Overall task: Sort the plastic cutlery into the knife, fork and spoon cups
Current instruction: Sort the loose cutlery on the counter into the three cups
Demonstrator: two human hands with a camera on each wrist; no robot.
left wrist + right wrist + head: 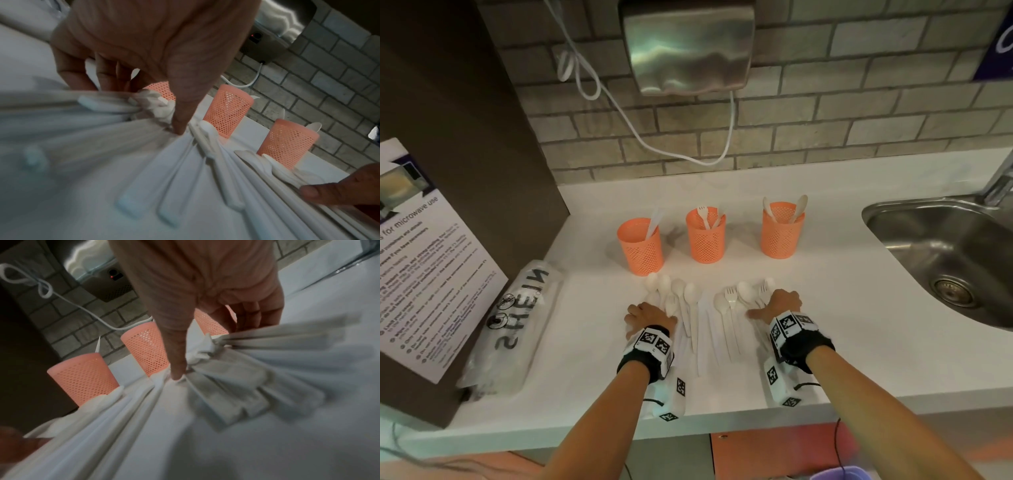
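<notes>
Three orange mesh cups stand in a row on the white counter: the left cup holds a knife, the middle cup forks, the right cup spoons. In front of them several white plastic spoons, forks and knives lie fanned out. My left hand arches over the left end of the fan, its thumb and curled fingers touching down on the pieces. My right hand arches over the right end the same way, thumb down. Nothing is lifted.
A steel sink lies to the right. A hand dryer with a dangling white cord hangs on the brick wall behind. A lettered clear plastic bag lies at the left beside a brown cabinet with a microwave notice.
</notes>
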